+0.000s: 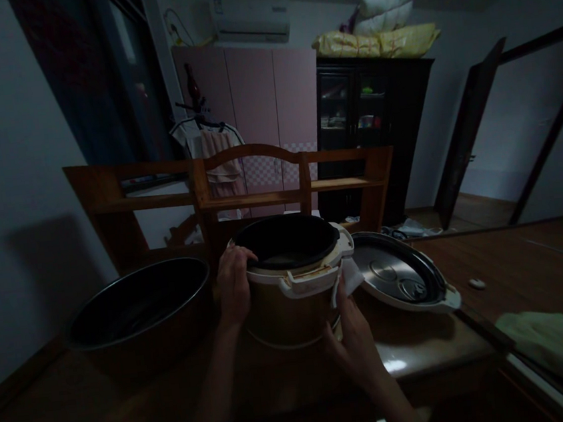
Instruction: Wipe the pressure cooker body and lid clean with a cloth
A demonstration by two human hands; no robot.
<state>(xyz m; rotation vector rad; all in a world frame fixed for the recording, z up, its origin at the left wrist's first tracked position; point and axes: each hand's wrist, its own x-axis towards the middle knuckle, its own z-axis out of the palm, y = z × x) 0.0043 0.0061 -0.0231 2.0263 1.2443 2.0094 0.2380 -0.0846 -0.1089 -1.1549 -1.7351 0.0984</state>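
Observation:
An electric cooker (287,314) with a white rim and a dark, open inside stands upright on the wooden desk before me. My left hand (234,286) grips its rim on the left, fingers hooked over the edge. Against the cooker's right side, my right hand (352,338) pinches a white cloth or tissue (351,276), just below the white rim. Brownish stains show along the front of that rim. On the left is a black inner pot (147,319). To the right lies a round lid (393,270), its metal inner face up.
Behind the cooker rises the desk's wooden shelf rack (255,200). A pale green cloth (562,346) lies at the lower right, and a small white object (477,283) rests on the brown surface beyond. Farther back stand a pink wardrobe (254,100) and a dark cabinet (402,117).

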